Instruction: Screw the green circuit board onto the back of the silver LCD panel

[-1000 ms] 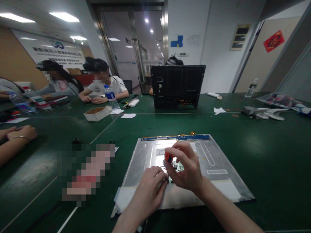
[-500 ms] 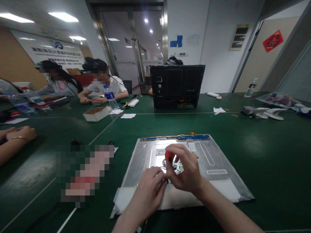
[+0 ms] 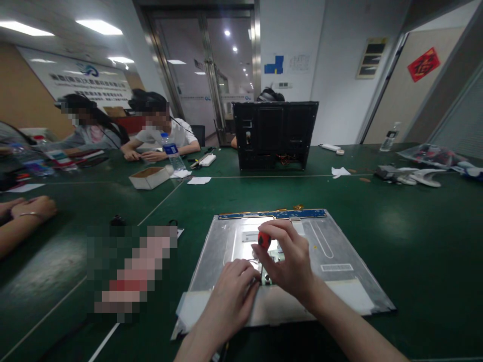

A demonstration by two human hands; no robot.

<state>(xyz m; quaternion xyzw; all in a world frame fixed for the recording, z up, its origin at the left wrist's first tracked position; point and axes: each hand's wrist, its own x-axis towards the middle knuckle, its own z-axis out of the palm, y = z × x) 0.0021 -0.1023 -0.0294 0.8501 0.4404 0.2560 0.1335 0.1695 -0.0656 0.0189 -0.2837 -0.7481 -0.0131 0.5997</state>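
A flat metal display panel lies in front of me, with a blue circuit strip along its far edge. At its middle sits a small green circuit board, partly covered by my hands. My right hand pinches the red-and-black handle of a screwdriver between thumb and fingers, above the board; its shaft and tip are hidden. My left hand rests on the panel at the board's left side. Its fingers are bent and close together, and whatever is under the fingertips cannot be seen.
A large black frame stands upright across the green table, with a person behind it. An open white box, a water bottle and paper scraps lie at the far left. Another person's hands rest at the left. White gloves lie at the right.
My right hand's fingers have shifted round the screwdriver handle, and more of the handle and the green board now shows. My left hand has stayed in place.
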